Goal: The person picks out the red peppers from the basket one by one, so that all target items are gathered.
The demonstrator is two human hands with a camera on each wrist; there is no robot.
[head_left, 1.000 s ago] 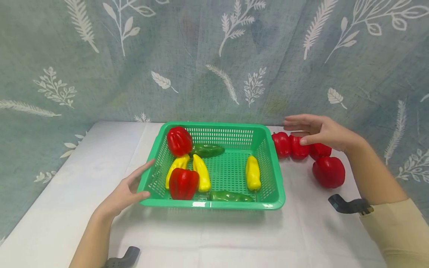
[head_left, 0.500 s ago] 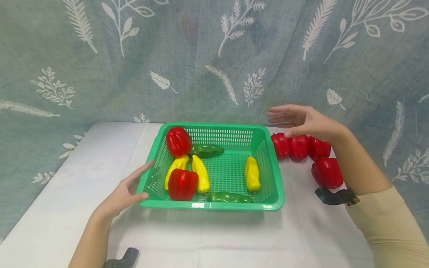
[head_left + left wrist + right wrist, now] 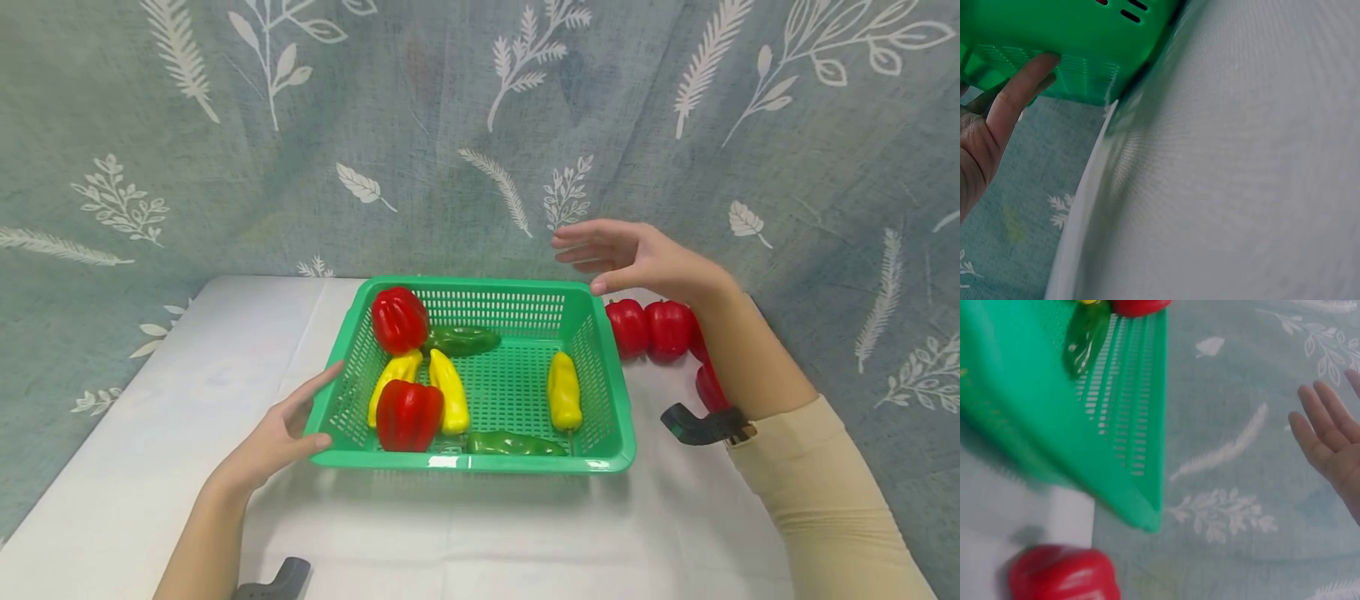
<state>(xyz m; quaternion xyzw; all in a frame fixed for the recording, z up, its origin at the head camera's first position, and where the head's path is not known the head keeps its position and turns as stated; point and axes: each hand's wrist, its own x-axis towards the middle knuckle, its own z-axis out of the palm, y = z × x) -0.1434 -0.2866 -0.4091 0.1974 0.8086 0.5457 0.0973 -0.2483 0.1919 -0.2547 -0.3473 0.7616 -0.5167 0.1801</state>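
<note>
A green plastic basket stands on the white table. Inside lie two red bell peppers, three yellow peppers and two green peppers. My left hand rests against the basket's left side, fingers extended; in the left wrist view a finger lies against the outer wall. My right hand, holding nothing, hovers above the basket's back right corner with loosely bent fingers. Right of the basket, several more red bell peppers sit on the table, some partly hidden behind my right forearm.
A grey-green curtain with white leaf patterns hangs right behind the table. Dark straps are on both wrists. The white cloth extends in front of the basket and to its left.
My right hand has moved left and slightly up, from over the loose red bell peppers to the basket's back right corner. The left hand and the basket have stayed in place.
</note>
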